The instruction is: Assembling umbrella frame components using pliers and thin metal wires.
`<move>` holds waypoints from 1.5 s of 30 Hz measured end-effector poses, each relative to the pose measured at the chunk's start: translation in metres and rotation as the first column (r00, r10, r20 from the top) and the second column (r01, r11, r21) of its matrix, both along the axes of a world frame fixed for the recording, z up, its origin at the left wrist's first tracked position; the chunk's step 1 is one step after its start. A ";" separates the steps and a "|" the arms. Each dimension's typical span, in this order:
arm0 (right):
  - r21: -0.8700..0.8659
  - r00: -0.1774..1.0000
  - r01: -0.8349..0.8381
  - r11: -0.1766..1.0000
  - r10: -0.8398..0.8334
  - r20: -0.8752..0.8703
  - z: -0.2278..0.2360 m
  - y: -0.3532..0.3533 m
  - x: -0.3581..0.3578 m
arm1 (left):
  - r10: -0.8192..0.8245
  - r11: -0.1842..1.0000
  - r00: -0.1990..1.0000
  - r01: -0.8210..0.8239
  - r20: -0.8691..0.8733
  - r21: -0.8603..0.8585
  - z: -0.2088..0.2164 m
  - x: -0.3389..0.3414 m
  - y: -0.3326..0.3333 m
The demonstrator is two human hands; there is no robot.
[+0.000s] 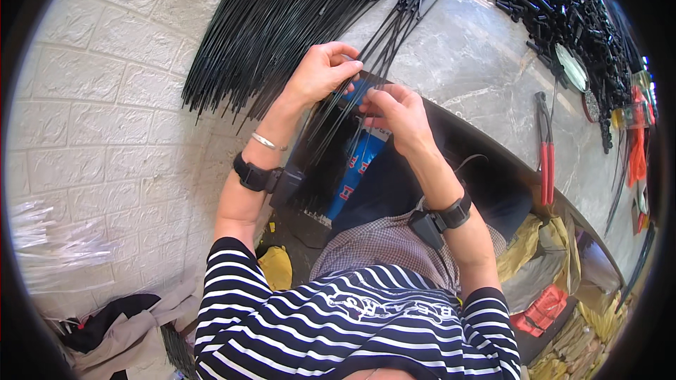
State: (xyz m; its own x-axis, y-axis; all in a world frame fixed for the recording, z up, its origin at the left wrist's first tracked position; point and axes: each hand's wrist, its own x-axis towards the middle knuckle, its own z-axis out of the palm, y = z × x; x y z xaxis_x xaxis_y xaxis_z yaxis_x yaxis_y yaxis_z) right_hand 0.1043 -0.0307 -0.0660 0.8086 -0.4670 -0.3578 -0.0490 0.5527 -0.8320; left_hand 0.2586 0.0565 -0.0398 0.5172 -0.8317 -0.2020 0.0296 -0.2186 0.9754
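Observation:
A few thin black rods (394, 28) lean over the table edge and run down between my hands. My left hand (320, 74) is closed in a pinch, thumb and forefinger together on the rods at their left side. Slightly lower and to the right, my right hand (400, 111) is also pinched on the rods, its other fingers curled. The rods' lower ends hang below the table edge, partly hidden by my hands and the shadow. Just beyond my left hand, a large pile of similar long black rods (274, 28) spreads over the table's left side.
Many short black tubular pieces (542, 0) cover the far right of the grey tabletop (472, 63). Pliers with red handles (546, 162) lie at the table's near edge. A white brick wall (98, 98) stands at left. Yellow sacking (542, 246) and an orange package (541, 309) lie below right.

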 end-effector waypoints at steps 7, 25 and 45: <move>0.240 0.998 -0.024 0.971 0.010 0.063 0.002 -0.001 -0.011 | -0.003 0.999 1.000 0.002 0.020 0.043 0.004 -0.001 0.000; 0.198 0.998 0.059 0.978 -0.057 -0.018 -0.001 -0.005 -0.017 | -0.010 0.999 0.999 0.009 0.031 0.035 0.002 -0.001 0.000; 0.258 0.998 0.060 0.964 -0.063 0.004 0.002 -0.006 -0.018 | -0.011 0.999 0.998 0.009 0.059 0.040 0.003 -0.001 -0.001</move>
State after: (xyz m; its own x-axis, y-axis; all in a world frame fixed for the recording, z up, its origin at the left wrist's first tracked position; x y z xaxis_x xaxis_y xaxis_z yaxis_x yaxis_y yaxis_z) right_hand 0.0867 -0.0363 -0.0645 0.7864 -0.4093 -0.4627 0.0014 0.7502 -0.6612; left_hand 0.2576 0.0558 -0.0368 0.5208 -0.8288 -0.2047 -0.0303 -0.2576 0.9658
